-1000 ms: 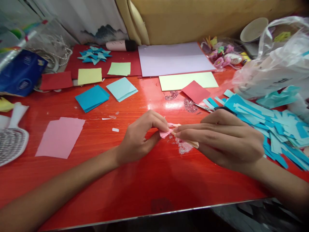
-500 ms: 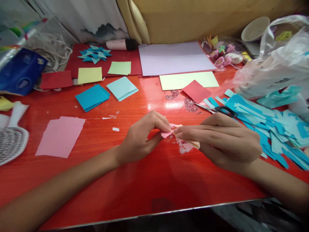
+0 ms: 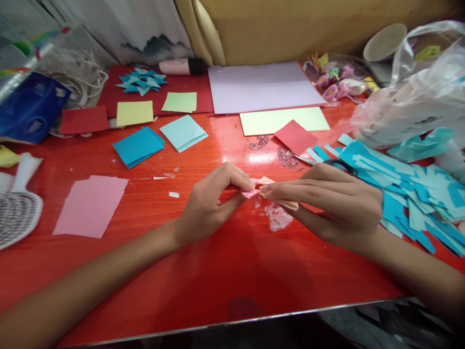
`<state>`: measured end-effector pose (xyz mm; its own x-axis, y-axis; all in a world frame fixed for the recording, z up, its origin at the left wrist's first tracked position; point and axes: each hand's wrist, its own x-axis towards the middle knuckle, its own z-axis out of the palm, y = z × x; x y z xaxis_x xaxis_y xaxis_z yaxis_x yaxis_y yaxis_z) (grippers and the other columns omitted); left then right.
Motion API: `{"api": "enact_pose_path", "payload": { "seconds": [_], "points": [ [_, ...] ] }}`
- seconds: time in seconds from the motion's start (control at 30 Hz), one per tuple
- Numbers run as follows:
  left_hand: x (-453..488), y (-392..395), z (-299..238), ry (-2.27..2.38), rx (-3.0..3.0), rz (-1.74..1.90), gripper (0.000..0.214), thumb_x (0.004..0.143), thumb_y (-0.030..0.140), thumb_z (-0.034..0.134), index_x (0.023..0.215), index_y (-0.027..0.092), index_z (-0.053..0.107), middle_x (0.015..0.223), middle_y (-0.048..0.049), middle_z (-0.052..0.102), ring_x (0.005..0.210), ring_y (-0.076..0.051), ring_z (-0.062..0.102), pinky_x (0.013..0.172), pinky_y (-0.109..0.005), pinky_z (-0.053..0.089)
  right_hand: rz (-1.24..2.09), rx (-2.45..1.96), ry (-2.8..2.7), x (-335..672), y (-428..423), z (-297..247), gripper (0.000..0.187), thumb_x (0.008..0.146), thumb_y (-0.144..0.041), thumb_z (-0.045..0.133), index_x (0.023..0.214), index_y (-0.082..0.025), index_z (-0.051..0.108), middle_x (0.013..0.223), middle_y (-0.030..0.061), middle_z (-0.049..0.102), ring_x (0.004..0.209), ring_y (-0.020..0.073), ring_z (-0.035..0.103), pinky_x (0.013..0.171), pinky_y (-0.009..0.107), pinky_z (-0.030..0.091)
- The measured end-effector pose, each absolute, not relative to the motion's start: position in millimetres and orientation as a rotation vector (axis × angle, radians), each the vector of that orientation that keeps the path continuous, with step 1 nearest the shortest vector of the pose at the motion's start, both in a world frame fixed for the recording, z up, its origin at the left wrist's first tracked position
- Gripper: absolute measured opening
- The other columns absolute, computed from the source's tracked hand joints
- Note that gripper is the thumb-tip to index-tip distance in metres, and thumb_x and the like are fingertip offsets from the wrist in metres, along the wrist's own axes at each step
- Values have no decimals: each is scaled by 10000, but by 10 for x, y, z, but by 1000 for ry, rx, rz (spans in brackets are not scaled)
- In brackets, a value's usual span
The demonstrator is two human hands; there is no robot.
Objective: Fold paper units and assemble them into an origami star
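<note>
At the far left edge of the red table [image 3: 225, 271] lay a white mesh paddle [image 3: 16, 213], and behind it a dark blue packet [image 3: 31, 109]. A little to the right, a stack of pink sheets [image 3: 90, 206] lay flat, well apart from the hands. Further back were a pile of blue squares [image 3: 138, 146] and a pile of light blue squares [image 3: 183, 132], just beside each other. The near part of the table, from the pink sheets to the front edge, was bare, so both forearms had free room there.

The left hand [image 3: 212, 206] was in the middle of the table, its fingers curled and thumb and forefinger pressed together on a small folded paper piece [image 3: 250, 193], pink with a pale peach part. The piece was held just above the table surface, between the two hands. The right hand [image 3: 334, 203] met it from the other side, with the fingers stretched long and the fingertips closed on the same piece.

Behind the hands lay a lilac sheet [image 3: 261, 87], a pale yellow sheet [image 3: 285, 120] and a red square [image 3: 296, 137]. Scissors [image 3: 308, 159] were half hidden behind the right hand. On the right, a big heap of blue strips [image 3: 410, 189] reached close to the right wrist and left little room there, with a plastic bag [image 3: 410, 106] behind it.
</note>
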<state>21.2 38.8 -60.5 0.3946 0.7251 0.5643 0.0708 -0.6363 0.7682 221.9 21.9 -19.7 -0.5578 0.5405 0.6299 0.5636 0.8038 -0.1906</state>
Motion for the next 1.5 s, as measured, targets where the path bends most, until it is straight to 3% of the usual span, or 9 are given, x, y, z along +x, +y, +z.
{"api": "enact_pose_path", "payload": {
  "seconds": [0.7,1.03,1.2,1.5],
  "points": [
    [221,404,-627,620,2165,1287,67,829,107,573,843,170,554,807,-31,615,769,-117,612,684,-254,539,94,-790,-2155,2162,143,-331,267,787,-26,556,940,-212,672,724,-4,720,493,94,548,453,214,452],
    [223,412,-627,666,2160,1311,64,832,107,567,820,169,556,790,-29,614,747,-114,606,655,-240,525,-45,-845,-2240,2163,166,-264,257,781,-25,576,912,-227,666,728,-26,721,474,80,537,471,205,455],
    [218,411,-636,654,2169,1316,65,826,97,571,820,161,560,785,-34,618,749,-118,609,654,-244,526,-136,-854,-2261,2163,175,-254,247,768,-14,590,887,-216,670,599,-45,675,454,75,523,466,196,436],
    [215,376,-556,736,2143,1262,84,828,153,588,911,151,577,850,-45,638,797,-119,623,704,-234,537,478,-1021,-1960,2168,188,-289,96,803,-138,635,854,-204,682,799,2,719,620,111,626,513,231,475]
  ]
}}
